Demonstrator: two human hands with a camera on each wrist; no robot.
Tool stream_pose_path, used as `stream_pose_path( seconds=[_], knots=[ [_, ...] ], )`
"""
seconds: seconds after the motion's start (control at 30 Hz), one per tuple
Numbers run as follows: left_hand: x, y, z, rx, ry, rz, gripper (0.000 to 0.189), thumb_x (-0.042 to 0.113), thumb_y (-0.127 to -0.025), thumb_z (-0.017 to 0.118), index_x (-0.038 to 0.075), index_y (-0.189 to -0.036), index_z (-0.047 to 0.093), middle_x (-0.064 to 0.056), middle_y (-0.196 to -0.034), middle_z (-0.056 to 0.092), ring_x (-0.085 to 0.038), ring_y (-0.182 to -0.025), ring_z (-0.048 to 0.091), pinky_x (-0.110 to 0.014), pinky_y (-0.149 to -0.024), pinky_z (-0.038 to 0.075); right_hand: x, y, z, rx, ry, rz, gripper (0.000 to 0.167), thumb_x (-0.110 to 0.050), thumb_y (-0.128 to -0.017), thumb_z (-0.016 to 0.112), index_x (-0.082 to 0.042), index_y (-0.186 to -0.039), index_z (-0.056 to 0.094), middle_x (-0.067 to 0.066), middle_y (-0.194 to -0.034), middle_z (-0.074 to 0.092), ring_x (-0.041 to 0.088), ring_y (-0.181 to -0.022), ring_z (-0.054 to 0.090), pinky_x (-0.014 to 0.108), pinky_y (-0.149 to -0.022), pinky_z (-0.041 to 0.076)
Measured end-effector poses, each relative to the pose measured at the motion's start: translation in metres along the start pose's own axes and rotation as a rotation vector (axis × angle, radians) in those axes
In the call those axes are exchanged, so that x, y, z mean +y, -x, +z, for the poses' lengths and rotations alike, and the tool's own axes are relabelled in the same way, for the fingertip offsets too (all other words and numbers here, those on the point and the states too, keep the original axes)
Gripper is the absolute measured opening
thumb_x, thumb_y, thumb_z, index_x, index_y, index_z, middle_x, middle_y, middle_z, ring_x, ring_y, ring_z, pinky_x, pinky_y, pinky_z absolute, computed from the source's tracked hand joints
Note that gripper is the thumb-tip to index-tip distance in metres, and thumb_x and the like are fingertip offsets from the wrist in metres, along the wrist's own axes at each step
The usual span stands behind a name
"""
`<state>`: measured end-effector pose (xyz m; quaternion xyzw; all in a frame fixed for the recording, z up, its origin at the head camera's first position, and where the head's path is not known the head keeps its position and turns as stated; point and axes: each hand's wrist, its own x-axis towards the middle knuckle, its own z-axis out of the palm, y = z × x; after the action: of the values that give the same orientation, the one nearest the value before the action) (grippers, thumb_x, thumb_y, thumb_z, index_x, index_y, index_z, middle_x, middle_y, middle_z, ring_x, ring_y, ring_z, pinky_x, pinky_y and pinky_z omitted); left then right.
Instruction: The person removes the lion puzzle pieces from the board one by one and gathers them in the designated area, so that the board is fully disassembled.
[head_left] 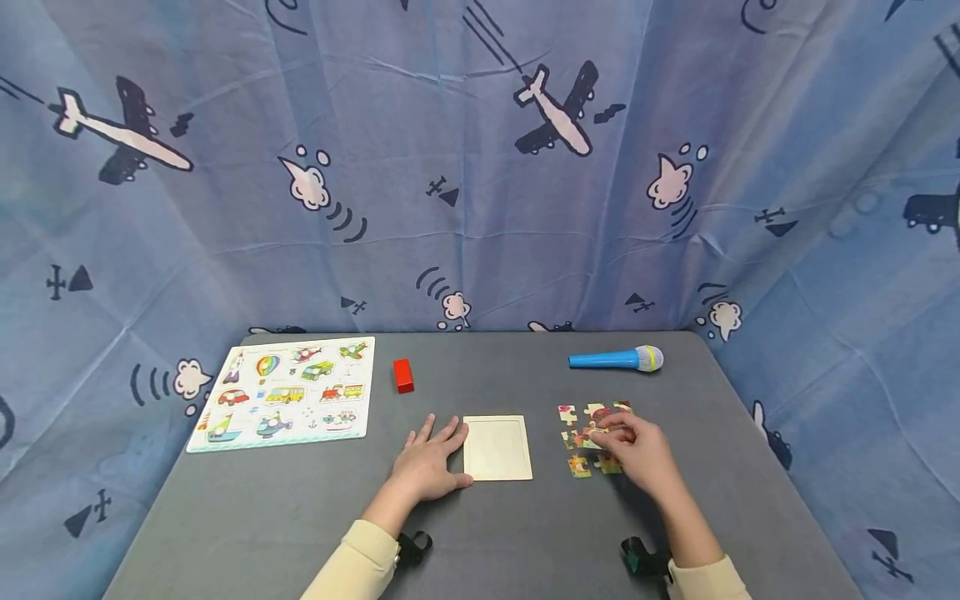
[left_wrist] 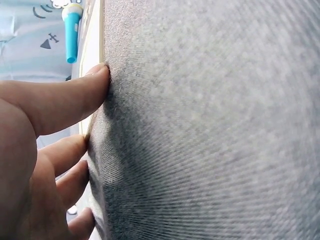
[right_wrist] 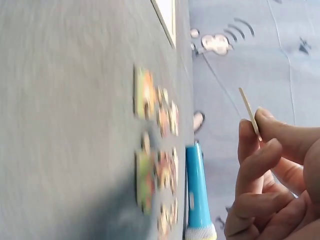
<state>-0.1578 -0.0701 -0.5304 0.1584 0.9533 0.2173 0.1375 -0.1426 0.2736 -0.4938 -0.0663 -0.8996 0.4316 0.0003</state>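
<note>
A square, light wooden puzzle tray [head_left: 497, 448] lies at the middle of the table with a shallow recess inside its raised rim. My left hand [head_left: 425, 467] rests at its left side, fingers spread; thumb and index fingertips touch the tray's edge. My right hand [head_left: 643, 450] pinches a thin jigsaw piece [right_wrist: 249, 112] between thumb and fingertips, held up off the table and seen edge-on in the right wrist view. Beneath that hand, several colourful jigsaw pieces [head_left: 579, 467] lie in loose rows, some partly hidden by the fingers.
A white board with vehicle pictures [head_left: 300, 400] lies at the back left. Beside it stands a red block [head_left: 403, 376]. A blue toy microphone [head_left: 606, 360] lies at the back right, behind the pieces. A printed blue curtain [head_left: 480, 208] hangs around the grey table [head_left: 480, 542].
</note>
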Motion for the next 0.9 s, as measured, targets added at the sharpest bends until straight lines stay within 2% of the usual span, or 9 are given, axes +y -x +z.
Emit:
stream_pose_path(
  seconds=[0.23, 0.43, 0.57, 0.7, 0.9],
  knots=[
    [0.003, -0.001, 0.000, 0.002, -0.003, 0.004, 0.082, 0.045, -0.084, 0.078, 0.021, -0.155, 0.044, -0.001, -0.163, 0.036, -0.038, -0.156, 0.015, -0.063, -0.122, 0.019, 0.021, 0.000, -0.032, 0.044, 0.083, 0.029, 0.035, -0.035, -0.094, 0.072, -0.007, -0.115, 0.070, 0.011, -0.082, 0.071, 0.012, -0.063, 0.055, 0.028, -0.053, 0.045],
    [0.004, -0.002, 0.002, -0.002, -0.011, -0.006, 0.082, 0.046, -0.084, 0.077, 0.023, -0.156, 0.043, 0.001, -0.164, 0.034, -0.037, -0.156, 0.014, -0.061, -0.123, 0.018, 0.045, -0.004, -0.048, 0.012, 0.137, 0.071, 0.038, -0.030, -0.096, 0.071, 0.000, -0.120, 0.066, 0.010, -0.079, 0.069, 0.014, -0.065, 0.055, 0.029, -0.054, 0.044],
    [0.005, -0.003, 0.002, 0.001, -0.010, -0.002, 0.083, 0.045, -0.084, 0.078, 0.022, -0.155, 0.043, 0.000, -0.164, 0.035, -0.037, -0.156, 0.015, -0.062, -0.122, 0.018, 0.059, -0.006, -0.053, -0.027, 0.171, 0.100, 0.037, -0.031, -0.094, 0.072, 0.002, -0.111, 0.067, 0.006, -0.078, 0.068, 0.015, -0.068, 0.056, 0.029, -0.055, 0.042],
    [0.006, -0.003, 0.002, 0.002, -0.004, -0.003, 0.083, 0.045, -0.084, 0.078, 0.022, -0.155, 0.044, -0.001, -0.163, 0.036, -0.037, -0.156, 0.015, -0.062, -0.122, 0.017, 0.068, -0.008, -0.052, -0.069, 0.209, 0.117, 0.032, -0.031, -0.092, 0.074, -0.002, -0.103, 0.070, 0.001, -0.077, 0.067, 0.015, -0.069, 0.056, 0.030, -0.058, 0.042],
    [0.003, -0.003, 0.006, 0.024, 0.002, -0.001, 0.082, 0.046, -0.083, 0.078, 0.022, -0.155, 0.045, -0.001, -0.163, 0.037, -0.037, -0.156, 0.016, -0.061, -0.123, 0.018, 0.073, -0.009, -0.046, -0.063, 0.253, 0.108, 0.028, -0.030, -0.091, 0.075, -0.004, -0.097, 0.071, 0.000, -0.075, 0.066, 0.015, -0.066, 0.057, 0.031, -0.061, 0.041]
  ],
)
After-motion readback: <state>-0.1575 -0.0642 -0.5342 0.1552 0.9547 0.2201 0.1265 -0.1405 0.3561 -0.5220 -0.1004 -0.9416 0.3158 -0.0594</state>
